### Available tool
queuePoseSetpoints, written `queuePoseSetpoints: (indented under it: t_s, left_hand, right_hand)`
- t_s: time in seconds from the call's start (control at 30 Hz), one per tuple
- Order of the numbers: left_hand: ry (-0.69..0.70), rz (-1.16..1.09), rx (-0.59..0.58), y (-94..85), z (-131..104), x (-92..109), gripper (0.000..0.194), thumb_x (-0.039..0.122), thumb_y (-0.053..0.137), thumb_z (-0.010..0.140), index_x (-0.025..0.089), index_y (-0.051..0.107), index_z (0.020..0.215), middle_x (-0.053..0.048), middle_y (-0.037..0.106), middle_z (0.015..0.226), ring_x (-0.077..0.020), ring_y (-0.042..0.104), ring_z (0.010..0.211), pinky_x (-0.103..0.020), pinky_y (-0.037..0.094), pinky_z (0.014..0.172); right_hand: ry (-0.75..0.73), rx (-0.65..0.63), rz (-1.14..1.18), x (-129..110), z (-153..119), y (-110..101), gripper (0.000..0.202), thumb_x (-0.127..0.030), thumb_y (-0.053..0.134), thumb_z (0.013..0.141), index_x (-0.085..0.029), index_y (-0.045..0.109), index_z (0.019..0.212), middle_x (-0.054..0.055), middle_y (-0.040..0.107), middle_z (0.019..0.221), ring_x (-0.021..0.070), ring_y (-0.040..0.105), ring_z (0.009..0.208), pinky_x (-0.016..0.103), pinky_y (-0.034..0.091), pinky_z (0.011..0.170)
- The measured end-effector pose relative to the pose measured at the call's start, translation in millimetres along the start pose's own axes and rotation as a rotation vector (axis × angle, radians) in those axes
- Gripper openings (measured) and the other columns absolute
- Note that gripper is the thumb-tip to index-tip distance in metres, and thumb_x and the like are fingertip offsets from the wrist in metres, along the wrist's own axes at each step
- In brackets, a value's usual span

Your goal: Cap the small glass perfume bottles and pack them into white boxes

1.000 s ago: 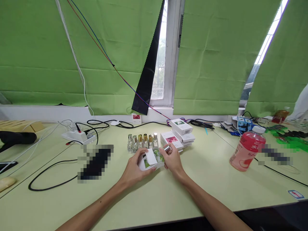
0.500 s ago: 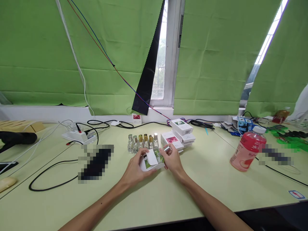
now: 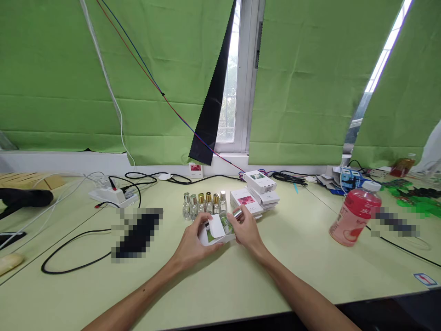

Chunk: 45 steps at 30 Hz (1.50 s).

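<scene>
A white box (image 3: 226,239) with green pictures, its white flap raised, sits tilted between the table's (image 3: 193,294) front and back edges. At its right end slants a silver-capped bottle (image 3: 237,214), mostly hidden.

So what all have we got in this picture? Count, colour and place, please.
Open box: one, white and green, left hand
Silver-topped item: one, right fingers
Small bottles: six, clear, silver or gold caps, behind
Stacked boxes: several, white, beside bottles
Small box: one, white and red, by wall
Drink bottle: one, pink, right
Power strip: one, white, left
Cables: several, mixed colours, mostly left and back
Blurred dark objects: two, left and right
Green pieces: several, far right
Blinds: several, green, back
Table: pale green, underneath
Left hand: one, centre
Right hand: one, centre
</scene>
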<state>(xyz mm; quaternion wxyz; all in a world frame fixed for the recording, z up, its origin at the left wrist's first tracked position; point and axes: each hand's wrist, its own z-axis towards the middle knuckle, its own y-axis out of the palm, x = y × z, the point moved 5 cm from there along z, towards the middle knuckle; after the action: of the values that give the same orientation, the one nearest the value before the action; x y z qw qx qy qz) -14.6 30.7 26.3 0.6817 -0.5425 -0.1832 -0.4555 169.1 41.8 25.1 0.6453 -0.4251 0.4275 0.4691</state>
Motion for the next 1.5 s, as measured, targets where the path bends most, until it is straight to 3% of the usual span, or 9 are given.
queuePoseSetpoints:
  t_s: [0.63,0.93,1.23,1.5]
  left_hand:
    - [-0.018,-0.036,0.004,-1.2,0.2,2.9,0.059,0.038,0.083,0.065,0.024,0.049,0.111,-0.004,0.068,0.101,-0.0228,0.066,0.089,-0.031,0.051,0.075]
    - [-0.021,-0.078,0.013,-0.1,-1.0,-0.3,0.061,0.042,0.083,0.067,0.025,0.045,0.111,-0.003,0.07,0.101,-0.0232,0.066,0.092,-0.032,0.051,0.077]
    - [-0.018,-0.098,0.009,0.4,0.3,-1.9,0.061,0.042,0.084,0.067,0.026,0.045,0.111,-0.003,0.07,0.101,-0.0229,0.066,0.093,-0.032,0.05,0.078]
    - [-0.026,-0.1,0.012,0.3,-0.4,0.5,0.062,0.041,0.083,0.066,0.025,0.044,0.11,-0.004,0.07,0.101,-0.0225,0.064,0.091,-0.033,0.049,0.078]
  right_hand:
    - [-0.013,-0.072,0.046,8.9,5.1,6.1,0.03,-0.05,0.062,0.087,-0.021,0.057,0.093,-0.005,0.053,0.059,0.0125,0.048,0.047,0.022,0.034,0.041]
    - [0.08,-0.132,0.202,18.2,4.4,12.4,0.049,-0.066,0.036,0.096,-0.023,0.055,0.108,-0.01,0.037,0.052,0.0128,0.039,0.035,0.023,0.03,0.032]
    - [0.063,-0.11,0.236,15.0,5.1,11.1,0.041,-0.065,0.041,0.094,-0.025,0.046,0.088,-0.01,0.035,0.053,0.0114,0.04,0.034,0.022,0.031,0.03]
    - [0.057,-0.089,0.216,14.1,4.8,10.4,0.042,-0.066,0.042,0.093,-0.025,0.043,0.084,-0.01,0.037,0.054,0.0114,0.041,0.034,0.023,0.033,0.029]
